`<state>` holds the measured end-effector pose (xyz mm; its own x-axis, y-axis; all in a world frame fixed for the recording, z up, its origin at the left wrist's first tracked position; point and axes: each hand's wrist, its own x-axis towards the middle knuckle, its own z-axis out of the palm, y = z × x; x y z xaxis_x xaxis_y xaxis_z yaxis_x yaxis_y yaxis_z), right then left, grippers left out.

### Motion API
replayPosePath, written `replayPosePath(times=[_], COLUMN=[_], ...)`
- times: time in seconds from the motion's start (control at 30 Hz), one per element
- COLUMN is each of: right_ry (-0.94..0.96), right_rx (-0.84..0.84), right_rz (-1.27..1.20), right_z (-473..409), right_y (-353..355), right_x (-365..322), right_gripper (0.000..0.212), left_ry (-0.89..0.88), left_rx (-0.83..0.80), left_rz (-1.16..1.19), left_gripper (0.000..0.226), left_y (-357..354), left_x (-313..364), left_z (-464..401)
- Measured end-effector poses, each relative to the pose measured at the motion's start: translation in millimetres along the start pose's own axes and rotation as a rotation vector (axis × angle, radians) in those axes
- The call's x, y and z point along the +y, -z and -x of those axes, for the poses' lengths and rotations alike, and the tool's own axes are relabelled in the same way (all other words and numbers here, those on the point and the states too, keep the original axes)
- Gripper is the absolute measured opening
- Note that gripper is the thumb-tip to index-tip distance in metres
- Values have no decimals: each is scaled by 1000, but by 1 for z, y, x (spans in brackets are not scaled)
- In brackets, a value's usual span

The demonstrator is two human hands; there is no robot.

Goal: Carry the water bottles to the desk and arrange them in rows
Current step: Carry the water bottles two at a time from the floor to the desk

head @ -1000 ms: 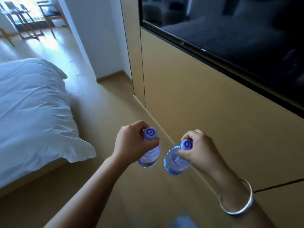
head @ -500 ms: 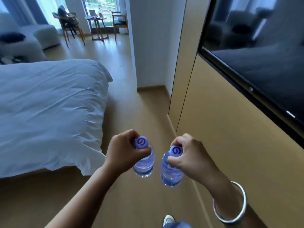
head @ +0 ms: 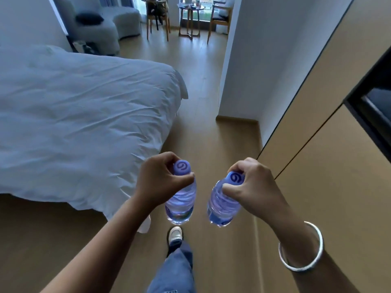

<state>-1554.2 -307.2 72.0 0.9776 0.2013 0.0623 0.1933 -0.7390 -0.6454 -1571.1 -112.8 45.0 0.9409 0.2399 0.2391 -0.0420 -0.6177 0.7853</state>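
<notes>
I carry two clear water bottles with purple caps, one in each hand, hanging above the wooden floor. My left hand (head: 160, 180) grips the neck of the left water bottle (head: 181, 205), which hangs nearly upright. My right hand (head: 254, 187) grips the neck of the right water bottle (head: 222, 208), which tilts with its base toward the left. The two bottles hang close together without touching. A silver bangle (head: 302, 254) circles my right wrist. No desk is in view.
A bed with a white duvet (head: 80, 123) fills the left. A tan panelled wall (head: 317, 144) with a dark screen (head: 376, 111) runs along the right. Ahead, past a white wall corner (head: 239, 70), stand a small table (head: 190, 20), wooden chairs and a grey sofa (head: 105, 28). My leg and shoe (head: 175, 235) step forward below.
The view has swung left and ahead along the aisle between bed and wall; the sitting area has come closer. Both hands keep hold of their bottles, now slightly further apart.
</notes>
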Motion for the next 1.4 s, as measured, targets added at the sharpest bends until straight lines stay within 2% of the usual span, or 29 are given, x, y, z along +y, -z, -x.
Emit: replayPosePath(times=[0.23, 0.47, 0.67, 1.13, 1.4], right_ry=[10, 49, 61, 138, 215], right_rx=[3, 60, 93, -44, -16], right_rz=[-4, -1, -25, -20, -34], right_z=[-136, -262, -350, -608, -759], right_y=[-26, -38, -47, -36, -22], right_x=[-18, -44, -40, 14, 28], right_gripper=[15, 17, 15, 16, 19], left_ry=[45, 46, 75, 97, 104], left_rx=[25, 34, 47, 94, 183], left_rz=[25, 15, -1, 12, -11], left_gripper=[21, 32, 21, 26, 24], left_y=[-3, 6, 0, -94, -128], left_x=[-44, -67, -90, -108, -111], left_z=[-125, -246, -330, -570, -706])
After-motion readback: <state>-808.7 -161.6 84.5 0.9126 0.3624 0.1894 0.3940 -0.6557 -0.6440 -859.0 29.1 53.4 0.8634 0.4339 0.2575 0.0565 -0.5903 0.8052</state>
